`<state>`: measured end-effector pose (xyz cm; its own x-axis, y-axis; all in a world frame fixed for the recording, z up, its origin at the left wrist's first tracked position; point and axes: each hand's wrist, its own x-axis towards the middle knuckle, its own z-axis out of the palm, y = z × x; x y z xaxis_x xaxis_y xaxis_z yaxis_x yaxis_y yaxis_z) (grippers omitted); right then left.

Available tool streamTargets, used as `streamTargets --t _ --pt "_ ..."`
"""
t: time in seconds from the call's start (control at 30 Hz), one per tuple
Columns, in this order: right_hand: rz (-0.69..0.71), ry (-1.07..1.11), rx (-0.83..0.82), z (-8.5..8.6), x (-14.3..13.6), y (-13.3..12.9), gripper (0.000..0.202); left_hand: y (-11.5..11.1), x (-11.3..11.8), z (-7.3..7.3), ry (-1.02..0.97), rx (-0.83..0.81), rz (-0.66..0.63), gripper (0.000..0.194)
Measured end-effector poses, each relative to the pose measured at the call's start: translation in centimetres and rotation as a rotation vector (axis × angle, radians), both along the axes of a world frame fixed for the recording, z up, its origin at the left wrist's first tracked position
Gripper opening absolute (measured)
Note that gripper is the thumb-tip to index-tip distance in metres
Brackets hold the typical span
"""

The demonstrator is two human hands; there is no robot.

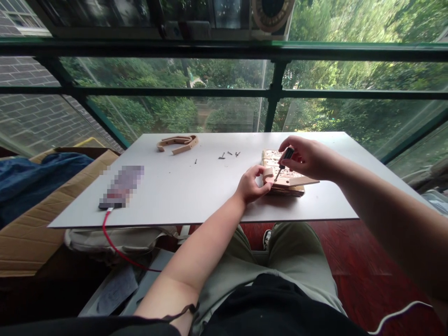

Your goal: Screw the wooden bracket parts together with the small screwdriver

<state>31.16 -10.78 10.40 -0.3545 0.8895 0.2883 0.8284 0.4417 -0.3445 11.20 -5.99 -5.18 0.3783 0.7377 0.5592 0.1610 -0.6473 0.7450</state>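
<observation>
My left hand (252, 184) is closed around the curled end of a light wooden hook-shaped piece (296, 181), pressing it onto a thick, worn book-like block (287, 191). In my right hand (304, 154) is a screwdriver (287, 156) with a dark handle, tilted, its thin shaft pointing down to the wooden piece near my left fingers. Whether a screw sits under the tip is too small to tell. A dark hole shows in the wood just right of the tip.
Several loose screws (221, 156) lie on the white table (196, 196). More curved wooden pieces (179, 143) rest at the back left. A blurred-out phone-like device (122, 186) with a red cable (114, 245) is at the left, near a cardboard box (45, 214). Green-framed windows stand behind.
</observation>
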Motion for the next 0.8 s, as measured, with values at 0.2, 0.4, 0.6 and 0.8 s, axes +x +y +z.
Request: streamTargets --t 0.2,0.4,0.6,0.8 --pt "0.091 -0.043 -0.108 0.3 0.2 -0.2 0.039 -0.1 0.0 0.2 0.015 -0.007 0.003 0.03" --pt "0.066 -0.139 -0.102 1.1 -0.2 -0.4 0.025 -0.1 0.0 0.1 0.005 0.0 0.0 0.03" --pt "0.026 -0.212 -0.073 1.7 -0.4 -0.3 0.017 -0.1 0.0 0.1 0.008 -0.001 -0.003 0.029" --pt "-0.023 -0.225 -0.009 1.6 -0.3 -0.2 0.018 0.1 0.0 0.1 0.006 0.002 -0.019 0.029"
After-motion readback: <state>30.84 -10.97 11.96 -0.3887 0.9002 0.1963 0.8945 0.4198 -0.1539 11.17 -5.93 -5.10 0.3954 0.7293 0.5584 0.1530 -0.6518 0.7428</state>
